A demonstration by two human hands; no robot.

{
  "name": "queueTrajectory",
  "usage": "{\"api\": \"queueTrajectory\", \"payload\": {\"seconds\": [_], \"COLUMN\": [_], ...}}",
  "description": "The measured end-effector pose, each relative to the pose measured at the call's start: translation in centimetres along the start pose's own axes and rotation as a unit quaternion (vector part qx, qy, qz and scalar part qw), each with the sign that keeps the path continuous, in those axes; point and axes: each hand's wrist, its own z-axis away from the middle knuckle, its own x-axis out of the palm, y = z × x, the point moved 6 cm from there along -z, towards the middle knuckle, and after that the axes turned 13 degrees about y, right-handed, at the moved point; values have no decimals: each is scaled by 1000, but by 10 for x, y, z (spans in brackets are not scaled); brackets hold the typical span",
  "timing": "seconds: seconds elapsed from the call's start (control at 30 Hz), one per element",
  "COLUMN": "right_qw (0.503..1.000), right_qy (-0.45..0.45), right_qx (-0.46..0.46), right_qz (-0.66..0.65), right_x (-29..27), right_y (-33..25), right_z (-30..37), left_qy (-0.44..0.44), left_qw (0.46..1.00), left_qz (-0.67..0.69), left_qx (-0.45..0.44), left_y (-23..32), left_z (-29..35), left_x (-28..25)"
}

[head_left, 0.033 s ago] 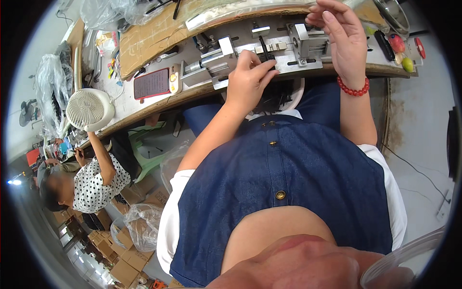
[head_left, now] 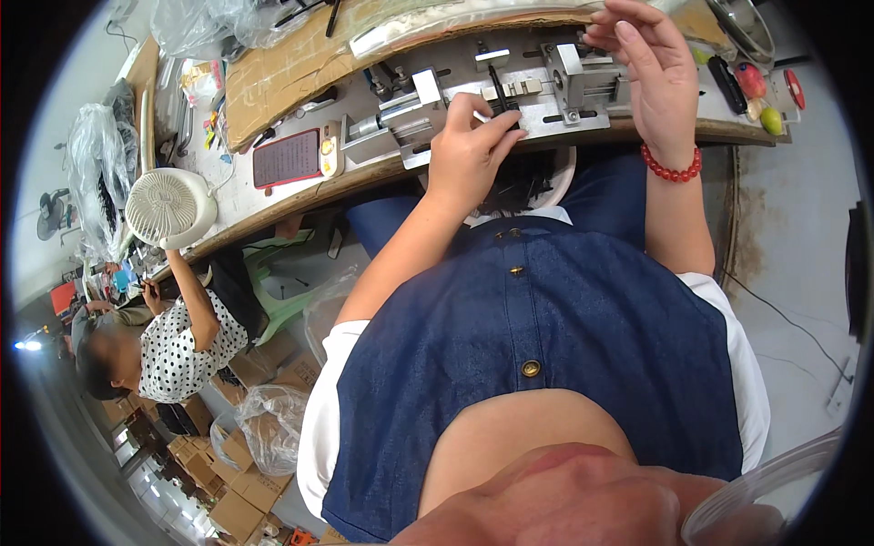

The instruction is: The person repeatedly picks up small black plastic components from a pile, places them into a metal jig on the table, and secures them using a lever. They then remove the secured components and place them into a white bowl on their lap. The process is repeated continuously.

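Note:
My left hand [head_left: 462, 150] is closed in a pinch at the near end of a slim black rod-like part [head_left: 498, 87]. That part lies across the middle of a silver metal clamping fixture [head_left: 419, 118] at the bench edge; its exact kind is too small to make out. To the right, my right hand [head_left: 663, 86], with a red bead bracelet on its wrist, is raised beside the fixture's right-hand metal block [head_left: 566, 77]. Its fingers are loosely bent and apart, with nothing visible in them. Below the fixture, a white tub [head_left: 566, 177] holds many black pieces.
Left of the fixture lie a red-edged phone [head_left: 288, 159] and a white fan [head_left: 170, 207]. Cardboard [head_left: 273, 91] and plastic bags cover the back left. A black object [head_left: 726, 86] and fruit [head_left: 771, 122] sit at the right end. A co-worker [head_left: 187, 350] sits at far left.
My right hand has shifted very slightly to the right. My left hand stays at the black part with hardly any movement.

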Motion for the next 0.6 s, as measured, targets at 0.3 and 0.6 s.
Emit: {"api": "queueTrajectory", "payload": {"seconds": [0.3, 0.6], "right_qw": [986, 815], "right_qy": [78, 122], "right_qx": [-99, -140], "right_qz": [109, 549], "right_x": [-119, -248], "right_y": [-20, 11], "right_z": [-27, -47], "left_qy": [53, 23], "left_qw": [997, 998], "left_qz": [19, -7], "left_qx": [52, 56], "left_y": [0, 10], "left_z": [5, -1], "left_x": [6, 7]}}
